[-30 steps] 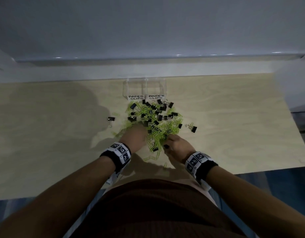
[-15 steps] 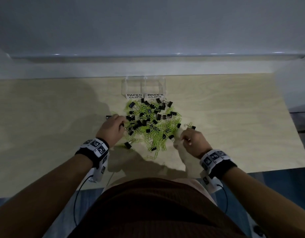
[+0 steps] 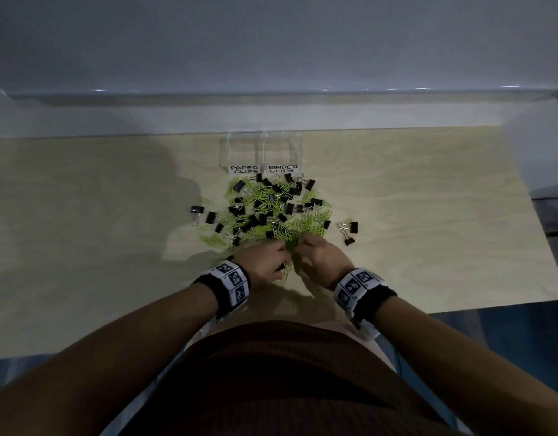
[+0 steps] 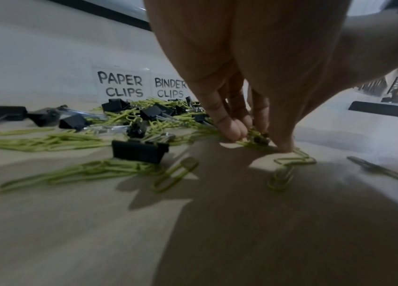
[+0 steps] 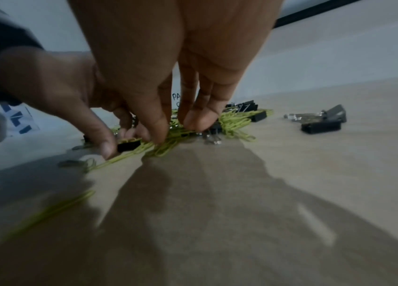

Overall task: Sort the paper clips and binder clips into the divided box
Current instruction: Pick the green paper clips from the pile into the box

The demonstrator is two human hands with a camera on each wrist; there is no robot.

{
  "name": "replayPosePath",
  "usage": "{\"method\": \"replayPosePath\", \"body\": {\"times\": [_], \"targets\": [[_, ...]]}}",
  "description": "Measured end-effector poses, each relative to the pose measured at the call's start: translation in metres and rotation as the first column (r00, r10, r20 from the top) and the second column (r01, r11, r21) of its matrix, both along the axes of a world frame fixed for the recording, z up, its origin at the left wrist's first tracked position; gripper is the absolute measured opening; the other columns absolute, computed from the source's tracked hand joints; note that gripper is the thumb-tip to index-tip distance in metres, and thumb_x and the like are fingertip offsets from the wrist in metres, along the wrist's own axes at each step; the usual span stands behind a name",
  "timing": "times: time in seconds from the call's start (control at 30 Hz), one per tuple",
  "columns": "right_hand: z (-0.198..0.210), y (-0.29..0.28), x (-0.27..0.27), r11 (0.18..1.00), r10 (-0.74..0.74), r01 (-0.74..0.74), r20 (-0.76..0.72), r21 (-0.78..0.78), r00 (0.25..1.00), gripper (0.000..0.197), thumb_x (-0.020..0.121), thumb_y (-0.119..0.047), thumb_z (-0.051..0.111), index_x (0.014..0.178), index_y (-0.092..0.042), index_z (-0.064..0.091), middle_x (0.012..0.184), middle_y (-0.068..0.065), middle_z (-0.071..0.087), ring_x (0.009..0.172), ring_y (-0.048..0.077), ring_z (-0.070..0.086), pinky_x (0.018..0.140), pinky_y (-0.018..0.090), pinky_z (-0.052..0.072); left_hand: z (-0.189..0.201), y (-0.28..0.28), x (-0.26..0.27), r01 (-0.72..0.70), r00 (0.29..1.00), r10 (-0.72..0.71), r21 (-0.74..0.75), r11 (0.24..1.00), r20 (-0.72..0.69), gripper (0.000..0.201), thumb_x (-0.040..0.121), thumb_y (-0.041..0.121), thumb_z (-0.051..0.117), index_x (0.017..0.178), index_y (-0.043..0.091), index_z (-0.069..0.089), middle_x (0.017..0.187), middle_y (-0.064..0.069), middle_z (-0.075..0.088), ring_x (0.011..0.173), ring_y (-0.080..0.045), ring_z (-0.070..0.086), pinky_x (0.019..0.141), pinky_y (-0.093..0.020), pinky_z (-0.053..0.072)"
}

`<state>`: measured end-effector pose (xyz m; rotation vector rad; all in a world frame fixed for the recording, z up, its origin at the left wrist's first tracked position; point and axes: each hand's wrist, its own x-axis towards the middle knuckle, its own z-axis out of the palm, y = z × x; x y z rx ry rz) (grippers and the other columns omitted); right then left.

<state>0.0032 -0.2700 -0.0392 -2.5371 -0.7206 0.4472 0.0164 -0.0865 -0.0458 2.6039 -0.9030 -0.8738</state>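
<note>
left hand [image 3: 265, 262]: pinching green paper clips [image 3: 271, 199] at heap's near edge | right hand [image 3: 321, 262]: fingertips pinching same clips | black binder clips [image 3: 262, 220]: mixed in heap on bench [image 3: 428, 215], just before divided box [image 3: 261, 152]

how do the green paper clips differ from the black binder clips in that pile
Colour: the paper clips are light green; the binder clips are black with silvery wire handles.
Shape: the paper clips are thin bent wire loops lying flat; the binder clips are chunky folded bodies that stand taller.
Shared: both lie mixed on the wooden table in front of the divided box, none visibly inside it.
</note>
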Motion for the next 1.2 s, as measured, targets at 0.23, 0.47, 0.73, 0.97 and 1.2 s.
{"method": "replayPosePath", "body": {"times": [0.23, 0.47, 0.73, 0.97, 1.2], "targets": [[-0.003, 0.003, 0.0, 0.999, -0.01, 0.008, 0.042, 0.034, 0.999, 0.023, 0.065, 0.002, 0.075, 0.086, -0.004, 0.068, 0.092, 0.015, 0.06, 0.071, 0.029, 0.061, 0.059, 0.029, 0.053, -0.005, 0.01, 0.003, -0.167, 0.986, 0.169, -0.097, 0.981, 0.015, 0.02, 0.089, 0.023, 0.054, 0.105, 0.012, 0.058, 0.11, -0.004, 0.05, 0.089, -0.019, 0.054, 0.078, -0.033, 0.048], [0.003, -0.006, 0.005, 0.996, -0.087, 0.087, -0.075, -0.007, 0.993, 0.005, 0.077, -0.002, 0.064, 0.08, -0.005, 0.067, 0.106, 0.011, 0.058, 0.085, 0.03, 0.062, 0.072, 0.036, 0.055, 0.008, 0.048, 0.012, -0.401, 0.888, 0.444, -0.273, 0.875, 0.119, 0.012, 0.087, 0.023, 0.055, 0.09, 0.012, 0.058, 0.096, 0.003, 0.051, 0.086, -0.014, 0.049, 0.074, -0.025, 0.042], [0.007, 0.01, 0.001, 0.998, -0.021, 0.023, 0.028, -0.059, 0.999, 0.022, 0.073, -0.009, 0.071, 0.094, -0.006, 0.067, 0.099, 0.012, 0.06, 0.087, 0.03, 0.061, 0.069, 0.03, 0.055, 0.009, 0.067, 0.024, -0.378, 0.86, 0.429, -0.219, 0.9, 0.278, 0.031, 0.087, 0.026, 0.058, 0.113, 0.009, 0.06, 0.113, -0.005, 0.052, 0.108, -0.021, 0.045, 0.094, -0.037, 0.044], [-0.007, 0.029, 0.011, 0.965, -0.145, 0.108, -0.141, -0.24, 0.979, 0.06, 0.079, -0.019, 0.07, 0.132, -0.006, 0.044, 0.132, 0.009, 0.038, 0.115, 0.032, 0.046, 0.096, 0.042, 0.047, -0.002, 0.028, 0.027, -0.315, 0.92, 0.285, 0.075, 0.946, 0.268, 0.058, 0.078, 0.048, 0.067, 0.121, 0.011, 0.054, 0.126, -0.005, 0.044, 0.117, -0.024, 0.038, 0.097, -0.04, 0.041], [-0.012, 0.03, 0.017, 0.985, -0.123, 0.119, -0.028, -0.124, 0.992, 0.018, 0.085, -0.017, 0.059, 0.099, -0.006, 0.063, 0.103, 0.011, 0.058, 0.092, 0.031, 0.059, 0.069, 0.036, 0.052, -0.002, 0.031, 0.036, -0.241, 0.934, 0.206, 0.087, 0.967, 0.29, 0.03, 0.088, 0.036, 0.058, 0.11, 0.016, 0.062, 0.123, 0.0, 0.055, 0.117, -0.021, 0.039, 0.095, -0.038, 0.034]]}}
